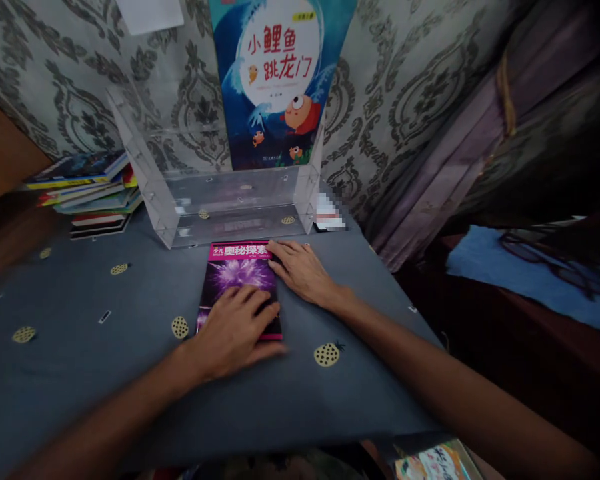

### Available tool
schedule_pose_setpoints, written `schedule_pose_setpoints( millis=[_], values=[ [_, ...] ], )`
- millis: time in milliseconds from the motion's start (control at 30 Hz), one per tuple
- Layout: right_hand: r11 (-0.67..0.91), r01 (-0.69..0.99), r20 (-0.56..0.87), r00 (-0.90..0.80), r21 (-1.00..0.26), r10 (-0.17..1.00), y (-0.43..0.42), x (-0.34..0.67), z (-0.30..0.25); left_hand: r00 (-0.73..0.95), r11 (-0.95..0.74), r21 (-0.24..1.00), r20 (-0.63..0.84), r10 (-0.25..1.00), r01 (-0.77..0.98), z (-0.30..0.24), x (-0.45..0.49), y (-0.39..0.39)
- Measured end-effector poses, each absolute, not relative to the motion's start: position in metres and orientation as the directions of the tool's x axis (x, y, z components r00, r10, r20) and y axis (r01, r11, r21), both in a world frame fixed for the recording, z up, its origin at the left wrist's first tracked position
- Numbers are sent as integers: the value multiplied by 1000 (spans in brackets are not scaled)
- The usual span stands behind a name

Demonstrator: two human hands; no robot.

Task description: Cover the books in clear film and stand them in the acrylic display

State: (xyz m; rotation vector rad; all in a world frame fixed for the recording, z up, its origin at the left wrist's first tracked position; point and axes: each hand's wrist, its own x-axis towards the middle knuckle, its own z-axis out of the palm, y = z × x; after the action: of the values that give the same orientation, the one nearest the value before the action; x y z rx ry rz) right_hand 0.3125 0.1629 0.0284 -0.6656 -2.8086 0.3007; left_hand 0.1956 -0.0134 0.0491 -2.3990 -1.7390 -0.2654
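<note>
A purple and black book (240,272) with a pink title band lies flat on the cloth-covered table, just in front of the clear acrylic rack. My left hand (237,327) rests across the lower part of its cover, fingers spread. At the book's upper right edge, my right hand (300,270) lies with its fingers stretched out and touching the cover's corner. Behind them, the clear acrylic book rack (163,213) holds a blue picture book (275,127) upright on its upper tier, toward the right side.
A pile of books (95,193) sits at the back left. A small white item (329,212), partly blurred, lies by the rack's right side. Right of the table are a gathered curtain (450,140) and blue cloth (525,280). Another book (433,463) shows below the table's front edge.
</note>
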Motion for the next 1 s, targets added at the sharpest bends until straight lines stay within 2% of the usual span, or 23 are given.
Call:
schedule_pose_setpoints(
  millis=[333, 500, 700, 867, 1000],
  values=[
    [893, 367, 238, -872, -261, 428, 166, 314, 20, 374, -332, -177, 343, 861, 927, 39, 201, -17],
    [890, 340, 241, -876, -303, 417, 168, 318, 17, 395, -365, -153, 393, 830, 919, 38, 199, -18],
    [871, 213, 320, -870, -443, 375, 157, 332, 10, 369, -378, -68, 430, 824, 923, 43, 197, -16],
    [787, 62, 408, -829, -613, 383, 135, 352, 14, 367, -401, -12, 428, 826, 916, 45, 195, -15],
    [707, -5, 406, -821, -707, 401, 123, 363, 23, 376, -420, 15, 419, 826, 907, 46, 193, -15]
  ],
)
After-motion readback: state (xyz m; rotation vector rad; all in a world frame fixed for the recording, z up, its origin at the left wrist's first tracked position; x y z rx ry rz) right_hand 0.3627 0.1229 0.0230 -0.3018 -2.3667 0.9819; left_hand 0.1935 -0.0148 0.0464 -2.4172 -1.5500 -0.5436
